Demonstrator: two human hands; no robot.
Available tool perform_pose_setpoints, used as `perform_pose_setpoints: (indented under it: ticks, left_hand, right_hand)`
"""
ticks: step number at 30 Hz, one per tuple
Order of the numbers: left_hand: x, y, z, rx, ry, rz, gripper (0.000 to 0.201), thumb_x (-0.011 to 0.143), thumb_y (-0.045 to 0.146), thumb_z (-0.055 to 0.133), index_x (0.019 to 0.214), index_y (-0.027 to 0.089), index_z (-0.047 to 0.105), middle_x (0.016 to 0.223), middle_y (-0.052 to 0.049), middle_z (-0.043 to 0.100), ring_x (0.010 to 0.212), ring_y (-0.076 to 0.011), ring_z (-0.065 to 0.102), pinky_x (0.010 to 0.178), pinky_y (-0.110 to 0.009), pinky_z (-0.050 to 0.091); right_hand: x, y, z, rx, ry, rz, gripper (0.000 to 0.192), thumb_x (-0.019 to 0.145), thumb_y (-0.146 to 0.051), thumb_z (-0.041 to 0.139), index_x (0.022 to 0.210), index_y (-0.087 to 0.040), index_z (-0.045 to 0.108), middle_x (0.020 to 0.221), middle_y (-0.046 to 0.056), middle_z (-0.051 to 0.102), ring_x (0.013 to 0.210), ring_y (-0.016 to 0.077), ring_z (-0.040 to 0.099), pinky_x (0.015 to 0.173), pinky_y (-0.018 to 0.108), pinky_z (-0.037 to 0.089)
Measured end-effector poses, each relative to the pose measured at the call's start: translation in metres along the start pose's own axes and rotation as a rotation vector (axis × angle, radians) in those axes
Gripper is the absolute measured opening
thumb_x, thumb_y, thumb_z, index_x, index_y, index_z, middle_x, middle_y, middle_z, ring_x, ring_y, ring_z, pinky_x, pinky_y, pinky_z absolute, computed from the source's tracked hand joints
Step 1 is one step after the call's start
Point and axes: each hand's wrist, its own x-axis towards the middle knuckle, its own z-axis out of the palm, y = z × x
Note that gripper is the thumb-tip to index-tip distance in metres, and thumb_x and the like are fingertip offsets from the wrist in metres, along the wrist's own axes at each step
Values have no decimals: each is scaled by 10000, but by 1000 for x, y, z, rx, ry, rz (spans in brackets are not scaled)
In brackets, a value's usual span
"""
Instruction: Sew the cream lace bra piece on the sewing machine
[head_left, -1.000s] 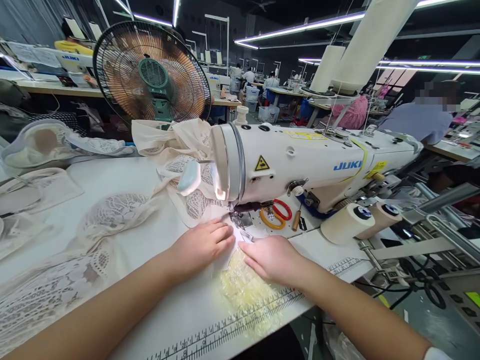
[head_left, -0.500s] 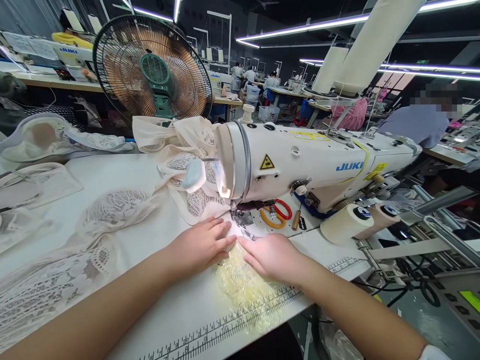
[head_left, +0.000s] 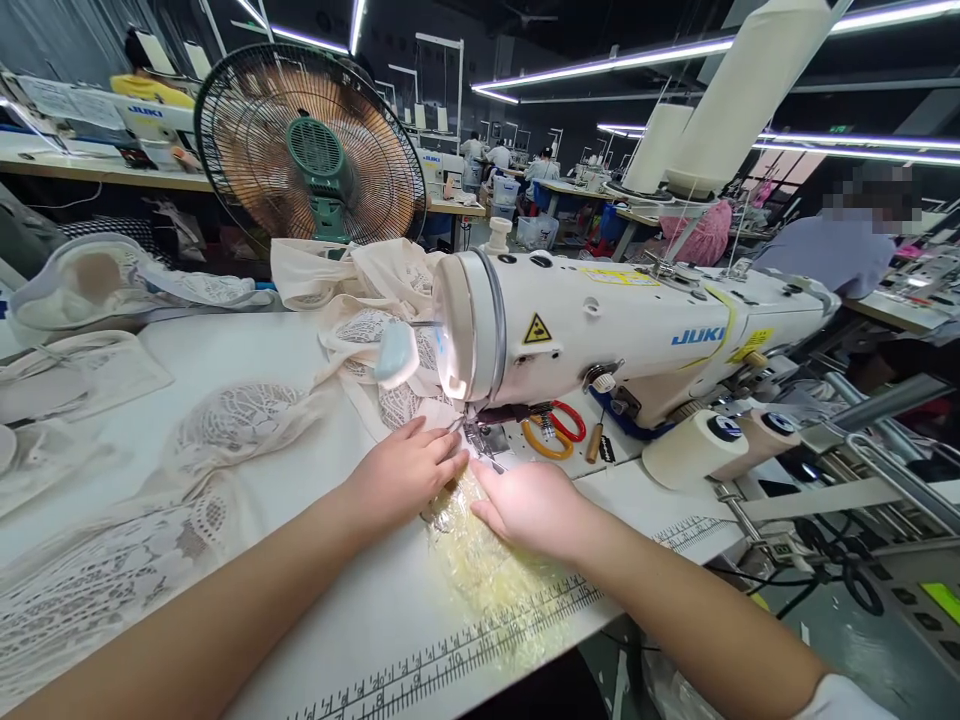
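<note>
My left hand (head_left: 409,470) lies with its fingers stretched out on pale fabric (head_left: 439,414), just left of the presser foot (head_left: 478,440) of a white sewing machine (head_left: 574,315). My right hand (head_left: 532,505) is closed in front of the foot, thumb and finger pressed down near my left fingertips. What it grips is hidden under the fingers. Crumpled, shiny yellowish clear film (head_left: 480,565) spreads below and between both hands, over the table edge. Cream lace bra pieces (head_left: 375,330) are heaped behind the machine head.
More lace pieces (head_left: 232,420) cover the table's left side. Scissors with red and orange handles (head_left: 553,430), a wooden-handled tool (head_left: 595,442) and thread cones (head_left: 690,450) lie right. A ruler strip (head_left: 450,660) lines the front edge. Behind stands a large fan (head_left: 315,150); a person (head_left: 825,250) sits at right.
Both hands have shifted slightly forward, toward the presser foot. The pale fabric by my left fingertips shows more. My view has moved a little.
</note>
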Motion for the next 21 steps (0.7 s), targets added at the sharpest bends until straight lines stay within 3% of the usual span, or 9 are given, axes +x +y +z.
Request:
perform_pose_setpoints:
  ticks: [9,16,19,21]
  left_hand:
    - [7,2,-3,70,-47,-99,411,849,63,387,1180,176,602,1251,-133,597,1107,-266,564,999,-508,400]
    - [7,3,-6,92,19,-150,343,860,56,386,1059,159,645,1110,-113,643,980,-257,583,942,-476,414]
    - [6,3,-12,87,3,-310,240,883,115,433,975,147,652,996,-121,631,940,-262,575,863,-400,443]
    - [4,-2,-14,83,-26,-492,240,877,228,515,1049,104,625,1011,-162,605,946,-294,569,826,-393,451]
  right_hand:
    - [0,1,9,-9,74,4,559,956,-415,367,1439,-135,349,721,119,678,654,263,629,478,303,361]
    - [1,1,22,37,120,5,537,955,-386,366,1441,-158,343,791,109,697,702,281,639,512,327,401]
    - [0,3,28,94,176,-17,524,944,-373,387,1414,-143,389,793,103,698,708,275,642,521,330,411]
    - [-2,4,29,123,197,-39,515,939,-358,395,1404,-136,408,785,98,698,710,272,642,524,328,413]
